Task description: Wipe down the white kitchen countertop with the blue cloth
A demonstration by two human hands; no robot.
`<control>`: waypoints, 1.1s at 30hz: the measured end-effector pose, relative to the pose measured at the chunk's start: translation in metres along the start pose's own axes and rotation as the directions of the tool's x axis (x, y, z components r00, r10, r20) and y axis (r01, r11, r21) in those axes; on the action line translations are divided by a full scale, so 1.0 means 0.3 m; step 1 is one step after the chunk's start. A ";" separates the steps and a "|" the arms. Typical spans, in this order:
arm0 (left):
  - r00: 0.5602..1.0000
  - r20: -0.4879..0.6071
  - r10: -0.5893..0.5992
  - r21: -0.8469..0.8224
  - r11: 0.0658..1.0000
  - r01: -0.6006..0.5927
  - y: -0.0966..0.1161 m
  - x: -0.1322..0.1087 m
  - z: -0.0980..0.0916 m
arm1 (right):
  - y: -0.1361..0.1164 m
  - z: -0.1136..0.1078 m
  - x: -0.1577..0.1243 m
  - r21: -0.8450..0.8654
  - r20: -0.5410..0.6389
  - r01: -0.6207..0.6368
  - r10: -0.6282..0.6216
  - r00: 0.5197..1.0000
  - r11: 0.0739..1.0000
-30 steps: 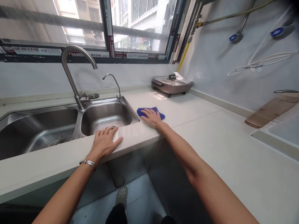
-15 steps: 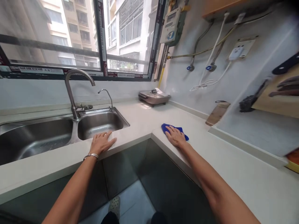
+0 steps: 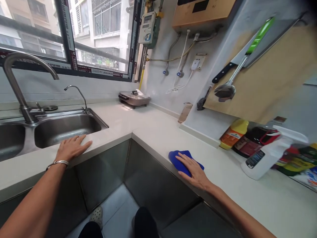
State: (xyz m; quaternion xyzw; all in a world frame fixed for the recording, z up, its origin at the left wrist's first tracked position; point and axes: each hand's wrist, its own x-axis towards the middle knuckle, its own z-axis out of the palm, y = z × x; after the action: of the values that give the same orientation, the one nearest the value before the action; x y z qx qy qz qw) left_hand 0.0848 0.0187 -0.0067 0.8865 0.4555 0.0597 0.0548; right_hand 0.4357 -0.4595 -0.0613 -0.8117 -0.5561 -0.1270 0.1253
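My right hand (image 3: 194, 170) presses a blue cloth (image 3: 179, 161) onto the white countertop (image 3: 151, 127), by its front edge. The fingers lie stretched over the cloth, and part of it shows ahead of them and at both sides. Resting on the counter edge in front of the right sink bowl (image 3: 66, 127), my left hand (image 3: 73, 147) has its fingers spread and holds nothing. A silver bracelet (image 3: 57, 163) circles that wrist.
A large faucet (image 3: 23, 96) and a thin tap (image 3: 80, 94) rise behind the sink. An electric pan (image 3: 134, 99) stands in the corner. At right are a spray bottle (image 3: 268, 155) and a yellow-capped bottle (image 3: 234, 134). A knife (image 3: 229, 67) and a ladle (image 3: 229, 87) hang above.
The view has turned right, bringing bottles and hanging utensils into sight. My right hand and the cloth have slid along the right counter, away from the inner corner. My left hand stays by the sink.
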 end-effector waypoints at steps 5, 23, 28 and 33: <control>1.000 0.006 -0.018 0.001 1.000 0.018 0.005 0.000 -0.007 | -0.007 -0.007 -0.074 0.000 -0.151 0.044 -0.043 0.988 0.999; 0.999 0.036 -0.029 0.014 0.999 0.029 0.002 0.014 -0.010 | 0.302 -0.272 0.193 0.213 -0.260 -0.688 0.719 0.645 0.694; 1.000 0.017 -0.023 0.013 1.000 0.023 -0.014 0.034 0.004 | 0.303 -0.174 0.197 0.102 -0.116 -0.706 0.714 0.691 0.701; 1.000 0.007 -0.007 0.033 0.999 0.006 -0.021 0.045 0.006 | 0.176 -0.024 0.279 -0.021 0.042 -0.620 0.620 0.784 0.785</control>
State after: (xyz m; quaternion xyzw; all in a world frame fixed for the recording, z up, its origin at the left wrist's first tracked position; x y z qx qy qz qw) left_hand 0.0878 0.0333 -0.0086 0.8860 0.4591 0.0488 0.0419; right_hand 0.5137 -0.4077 -0.0289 -0.9524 -0.2614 -0.0617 0.1444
